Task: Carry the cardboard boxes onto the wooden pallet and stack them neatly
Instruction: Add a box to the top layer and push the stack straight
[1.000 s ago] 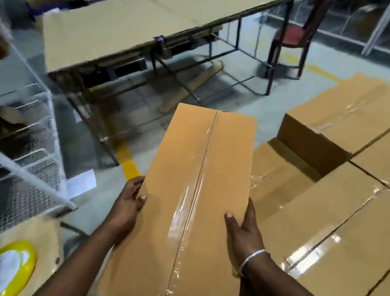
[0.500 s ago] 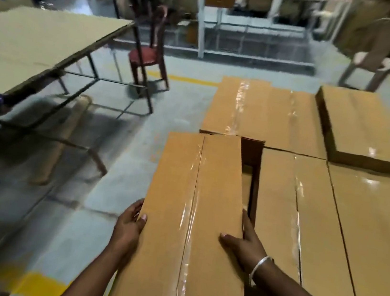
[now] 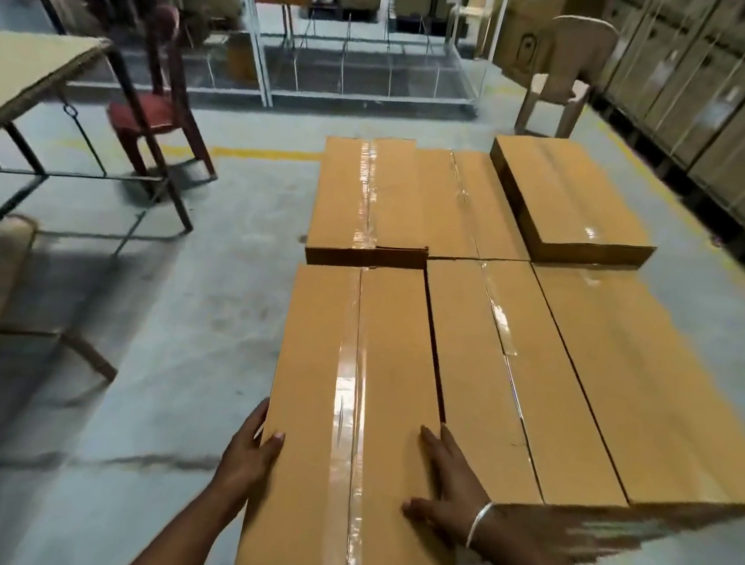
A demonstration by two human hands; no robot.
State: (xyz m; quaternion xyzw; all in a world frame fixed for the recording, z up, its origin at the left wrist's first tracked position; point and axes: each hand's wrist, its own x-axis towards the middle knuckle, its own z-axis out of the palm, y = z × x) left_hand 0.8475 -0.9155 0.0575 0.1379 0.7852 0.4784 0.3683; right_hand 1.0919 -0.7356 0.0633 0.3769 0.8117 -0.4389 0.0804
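Head view, left hand gripping left edge of long taped cardboard box, right hand flat on its right edge, box beside stacked boxes, red chair and table at left.

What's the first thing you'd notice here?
A long taped cardboard box fills the middle, with the left hand on its left edge and the right hand flat on top. Right of it lies a flat stack of boxes; a red chair stands at back left.

No legible text anywhere.
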